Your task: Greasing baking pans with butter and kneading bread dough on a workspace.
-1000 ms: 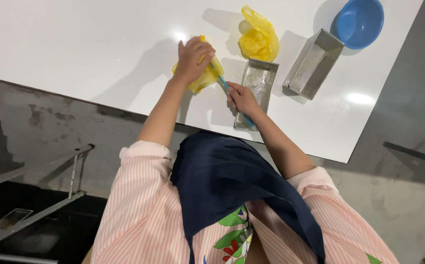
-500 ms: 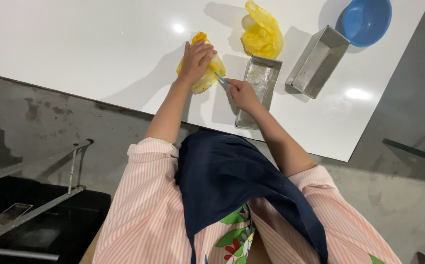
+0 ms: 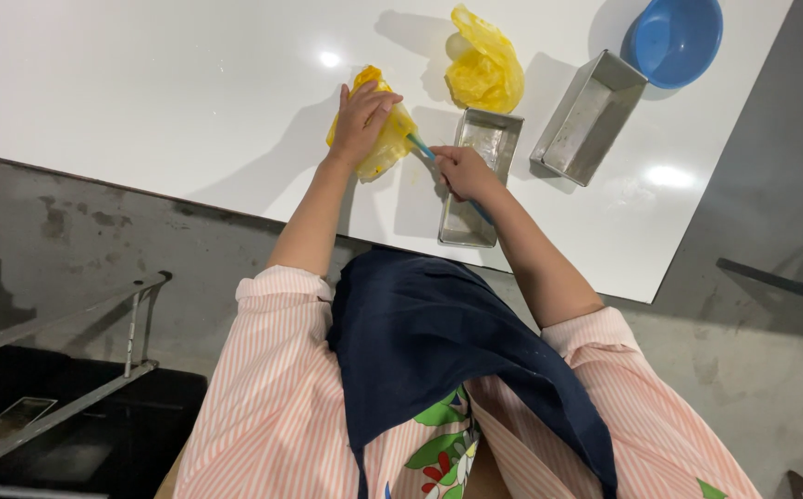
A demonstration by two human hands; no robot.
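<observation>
My left hand point(image 3: 361, 118) grips a yellow plastic bag point(image 3: 385, 143) that rests on the white table point(image 3: 161, 83). My right hand point(image 3: 459, 171) holds a thin blue-handled tool point(image 3: 420, 146) whose tip goes into that bag. Just right of my right hand lies a rectangular metal loaf tin point(image 3: 477, 176), lengthwise toward me. My forearms reach out from pink striped sleeves over a dark blue apron.
A second crumpled yellow bag point(image 3: 485, 65) lies behind the tin. Another metal loaf tin point(image 3: 588, 118) sits at an angle to the right, with a blue bowl point(image 3: 675, 39) at the far right corner. A metal rack point(image 3: 59, 370) stands on the grey floor at lower left.
The view shifted slightly. Both hands stay at the yellow bag; the left hand's grip has moved a little over its top while the tool stays in the bag.
</observation>
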